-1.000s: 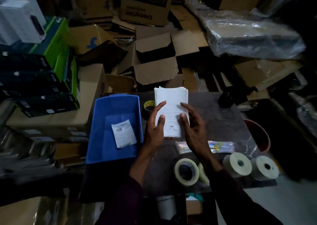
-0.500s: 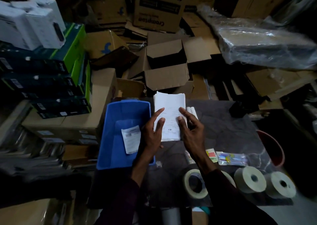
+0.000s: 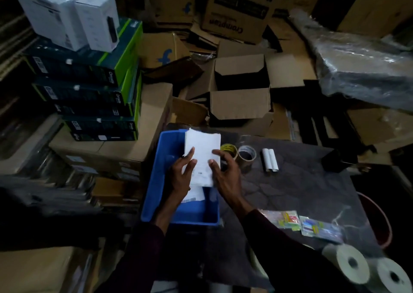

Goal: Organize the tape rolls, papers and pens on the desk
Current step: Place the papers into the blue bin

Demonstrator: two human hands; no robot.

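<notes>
I hold a stack of white papers (image 3: pixel 202 156) between both hands, above the blue plastic bin (image 3: pixel 156 181). My left hand (image 3: pixel 182 176) grips its left edge and my right hand (image 3: pixel 225 174) its right edge. A printed label slip (image 3: pixel 194 195) lies in the bin under the stack. On the dark desk (image 3: pixel 301 187) sit a yellow tape roll (image 3: pixel 230 148), a clear tape roll (image 3: pixel 247 154) and two small white rolls (image 3: pixel 270 159). Pen packets (image 3: pixel 287 219) (image 3: pixel 319 228) lie near the front right. Two large white tape rolls (image 3: pixel 350 262) (image 3: pixel 393 277) stand at the desk's corner.
Green and black boxes (image 3: pixel 89 87) with white boxes (image 3: pixel 67 13) on top are stacked at the left. Open cardboard cartons (image 3: pixel 241 105) crowd behind the desk. A plastic-wrapped bundle (image 3: pixel 366 69) lies at the back right. A red bucket (image 3: pixel 380 221) stands right of the desk.
Both hands have carried the paper stack leftward from over the desk to above the blue bin. The view has shifted left, uncovering the tape rolls behind.
</notes>
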